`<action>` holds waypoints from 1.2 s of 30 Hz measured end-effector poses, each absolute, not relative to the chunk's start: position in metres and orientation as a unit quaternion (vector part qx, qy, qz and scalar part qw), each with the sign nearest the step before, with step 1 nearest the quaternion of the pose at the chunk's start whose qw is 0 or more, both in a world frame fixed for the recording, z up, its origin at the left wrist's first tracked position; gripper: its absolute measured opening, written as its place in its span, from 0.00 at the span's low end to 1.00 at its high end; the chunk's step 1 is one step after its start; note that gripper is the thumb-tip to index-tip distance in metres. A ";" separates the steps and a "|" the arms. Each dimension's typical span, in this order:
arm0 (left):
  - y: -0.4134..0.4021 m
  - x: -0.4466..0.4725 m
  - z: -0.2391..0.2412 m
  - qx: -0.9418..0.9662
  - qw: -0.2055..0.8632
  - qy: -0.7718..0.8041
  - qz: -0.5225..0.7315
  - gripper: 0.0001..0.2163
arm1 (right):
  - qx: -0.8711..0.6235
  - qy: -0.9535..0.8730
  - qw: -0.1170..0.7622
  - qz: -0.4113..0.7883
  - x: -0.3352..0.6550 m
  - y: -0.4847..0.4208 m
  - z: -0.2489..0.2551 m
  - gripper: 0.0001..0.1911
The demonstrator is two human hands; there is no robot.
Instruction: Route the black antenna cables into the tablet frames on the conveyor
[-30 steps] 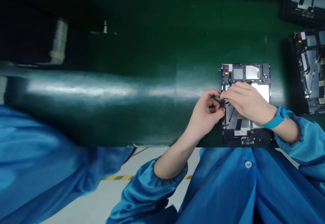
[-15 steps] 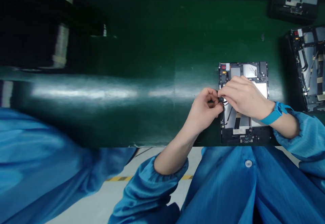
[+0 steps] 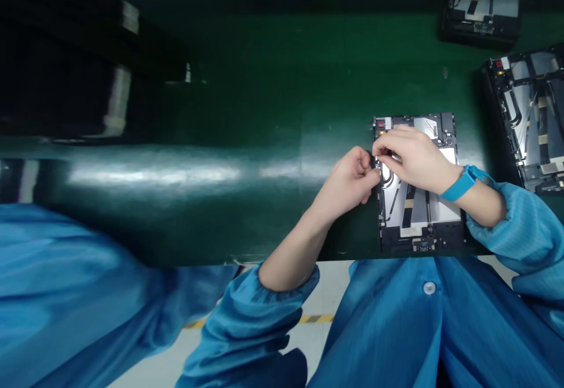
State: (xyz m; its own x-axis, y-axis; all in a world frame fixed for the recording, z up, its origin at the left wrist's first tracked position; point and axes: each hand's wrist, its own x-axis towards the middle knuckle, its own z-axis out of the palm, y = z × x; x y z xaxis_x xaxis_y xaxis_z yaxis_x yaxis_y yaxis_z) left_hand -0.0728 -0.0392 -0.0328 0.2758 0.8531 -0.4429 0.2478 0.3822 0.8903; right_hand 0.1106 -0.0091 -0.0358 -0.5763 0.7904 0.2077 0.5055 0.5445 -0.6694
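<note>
An opened tablet (image 3: 447, 215), its black frame, silver plates and dark flex cables exposed, lies flat at the table's front edge. My right hand (image 3: 412, 156), with a blue strap at the wrist, reaches over its upper left part. The thumb and fingertips of that hand are pinched together at the left rim; whatever is between them is too small to make out. Beside the same rim, my left hand (image 3: 352, 179) has its fingers curled and its thumb against the tablet's edge. What the left fingers hold, if anything, is hidden.
A stack of similar opened tablets (image 3: 531, 121) stands at the right, and another stack (image 3: 482, 18) is behind it. Dark bulky objects with pale strips (image 3: 118, 100) fill the far left. A person's blue sleeve (image 3: 79, 294) is at lower left. The green table (image 3: 247, 118) spans the view.
The view has shifted slightly. My right hand has moved up a little along the tablet's left rim, uncovering a curved black cable. The left hand's fingers have drawn closer together.
</note>
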 end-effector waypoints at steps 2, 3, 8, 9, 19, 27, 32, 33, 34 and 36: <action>-0.038 -0.072 -0.033 0.489 0.631 0.549 0.248 0.14 | -0.384 -0.841 0.250 0.289 0.110 -0.008 -0.035 0.12; -0.038 -0.071 -0.033 0.481 0.638 0.547 0.249 0.15 | -0.384 -0.840 0.249 0.292 0.110 -0.007 -0.035 0.12; -0.031 -0.067 -0.031 0.439 0.658 0.571 0.220 0.17 | -0.406 -0.824 0.268 0.290 0.110 -0.003 -0.034 0.11; -0.028 -0.067 -0.031 0.433 0.653 0.583 0.215 0.18 | -0.420 -0.815 0.275 0.290 0.109 -0.002 -0.034 0.10; -0.001 -0.061 -0.035 0.423 0.639 0.569 0.299 0.19 | -0.511 -0.729 0.307 0.337 0.107 0.000 -0.027 0.12; -0.004 -0.062 -0.040 0.448 0.628 0.568 0.285 0.18 | -0.515 -0.756 0.276 0.293 0.107 0.003 -0.033 0.14; -0.004 -0.052 -0.036 0.449 0.598 0.602 0.278 0.16 | -0.507 -0.768 0.306 0.243 0.109 0.001 -0.035 0.13; -0.003 -0.050 -0.036 0.447 0.592 0.609 0.281 0.15 | -0.510 -0.768 0.321 0.218 0.111 -0.002 -0.033 0.12; -0.003 -0.048 -0.035 0.446 0.586 0.614 0.284 0.15 | -0.515 -0.765 0.335 0.193 0.115 -0.006 -0.030 0.12; -0.004 -0.048 -0.034 0.445 0.580 0.622 0.282 0.13 | -0.537 -0.749 0.357 0.154 0.125 -0.019 -0.025 0.12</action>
State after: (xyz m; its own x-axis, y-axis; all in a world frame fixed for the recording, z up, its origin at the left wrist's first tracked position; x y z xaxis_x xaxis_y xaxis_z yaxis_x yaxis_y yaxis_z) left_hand -0.0475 -0.0043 -0.0338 0.0684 0.8798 -0.4704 0.2253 0.4457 0.8664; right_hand 0.1251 -0.0191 -0.0246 -0.1684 0.9136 0.3702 0.6940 0.3766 -0.6137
